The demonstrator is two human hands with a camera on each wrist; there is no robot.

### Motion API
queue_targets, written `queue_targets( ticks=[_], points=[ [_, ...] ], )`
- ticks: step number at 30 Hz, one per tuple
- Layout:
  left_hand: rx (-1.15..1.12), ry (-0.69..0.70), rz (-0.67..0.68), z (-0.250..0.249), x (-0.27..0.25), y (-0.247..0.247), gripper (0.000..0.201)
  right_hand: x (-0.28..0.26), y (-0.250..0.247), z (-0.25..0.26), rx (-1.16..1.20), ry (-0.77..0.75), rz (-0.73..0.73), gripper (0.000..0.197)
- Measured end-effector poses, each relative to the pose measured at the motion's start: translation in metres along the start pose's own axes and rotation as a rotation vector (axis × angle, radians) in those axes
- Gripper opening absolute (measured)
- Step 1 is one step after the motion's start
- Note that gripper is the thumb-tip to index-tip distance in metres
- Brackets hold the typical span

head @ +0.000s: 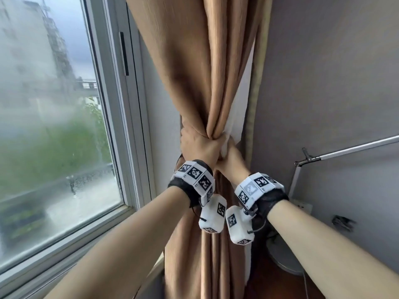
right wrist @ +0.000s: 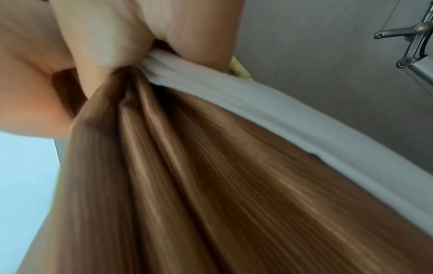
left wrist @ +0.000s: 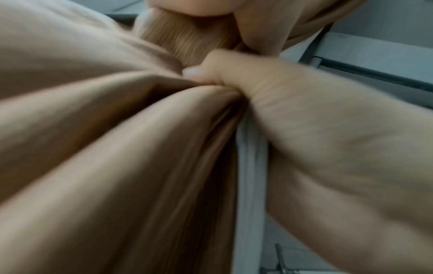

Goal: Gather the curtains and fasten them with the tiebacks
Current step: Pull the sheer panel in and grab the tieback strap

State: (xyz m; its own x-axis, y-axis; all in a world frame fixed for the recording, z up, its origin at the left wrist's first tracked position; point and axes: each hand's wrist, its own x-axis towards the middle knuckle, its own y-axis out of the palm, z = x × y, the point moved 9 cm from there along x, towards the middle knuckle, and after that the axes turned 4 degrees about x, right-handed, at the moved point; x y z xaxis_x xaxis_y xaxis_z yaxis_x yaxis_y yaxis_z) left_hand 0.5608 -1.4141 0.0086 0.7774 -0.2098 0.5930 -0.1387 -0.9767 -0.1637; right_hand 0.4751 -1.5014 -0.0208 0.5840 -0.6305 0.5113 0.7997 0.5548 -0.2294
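Observation:
A tan curtain (head: 194, 67) with a white lining (head: 237, 117) hangs between the window and the wall, drawn into one bundle. My left hand (head: 198, 145) grips the bundle from the left, fingers curled round the folds. Touching it, my right hand (head: 232, 157) grips the lining side of the bundle. In the left wrist view a ribbed tan band (left wrist: 185, 39) runs between my thumb (left wrist: 199, 74) and fingers; I cannot tell if it is the tieback. In the right wrist view my fingers (right wrist: 105, 40) squeeze the curtain folds (right wrist: 187, 185) and the lining (right wrist: 222, 96).
A rain-wet window (head: 54, 126) with a white frame (head: 121, 130) is at the left. A grey wall (head: 323, 83) is at the right. A metal desk lamp arm (head: 345, 149) and its round base (head: 285, 257) stand close by my right forearm, below a wall socket (head: 302, 206).

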Motion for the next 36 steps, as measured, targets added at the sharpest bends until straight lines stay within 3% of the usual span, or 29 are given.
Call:
queue_targets(
  ticks=[5,8,10,12,14,18,20,24,30,36],
  points=[
    [0.061,-0.044,0.019,0.001,0.002,-0.009,0.069,0.006,0.006,-0.003,0.045,0.007,0.196,0.081],
    [0.086,-0.059,0.021,0.002,0.004,-0.012,0.056,0.017,-0.003,-0.013,0.038,0.039,0.263,0.075],
    [0.093,-0.068,0.008,0.001,0.004,-0.013,0.05,0.029,-0.018,-0.021,0.063,0.038,0.178,0.064],
    [0.092,-0.081,0.006,0.004,0.005,-0.013,0.051,0.041,-0.037,-0.027,0.086,0.005,0.019,0.052],
    [0.101,-0.084,0.012,0.003,0.004,-0.013,0.051,0.049,-0.053,-0.034,0.065,-0.013,-0.139,0.055],
    [0.111,-0.097,-0.018,0.002,0.004,-0.016,0.052,0.068,-0.081,-0.05,0.046,0.007,-0.326,0.089],
    [0.104,-0.102,-0.027,0.001,0.003,-0.016,0.054,0.079,-0.087,-0.067,0.023,0.068,-0.315,0.101],
    [0.124,-0.103,-0.037,0.001,0.003,-0.014,0.053,0.092,-0.085,-0.089,0.074,0.147,-0.286,0.107],
    [0.128,-0.115,-0.065,0.007,0.004,-0.013,0.052,0.105,-0.08,-0.108,0.162,0.204,-0.253,0.111],
    [0.129,-0.125,-0.111,0.007,0.007,-0.01,0.055,0.119,-0.063,-0.122,0.206,0.318,-0.081,0.104]
  ],
)
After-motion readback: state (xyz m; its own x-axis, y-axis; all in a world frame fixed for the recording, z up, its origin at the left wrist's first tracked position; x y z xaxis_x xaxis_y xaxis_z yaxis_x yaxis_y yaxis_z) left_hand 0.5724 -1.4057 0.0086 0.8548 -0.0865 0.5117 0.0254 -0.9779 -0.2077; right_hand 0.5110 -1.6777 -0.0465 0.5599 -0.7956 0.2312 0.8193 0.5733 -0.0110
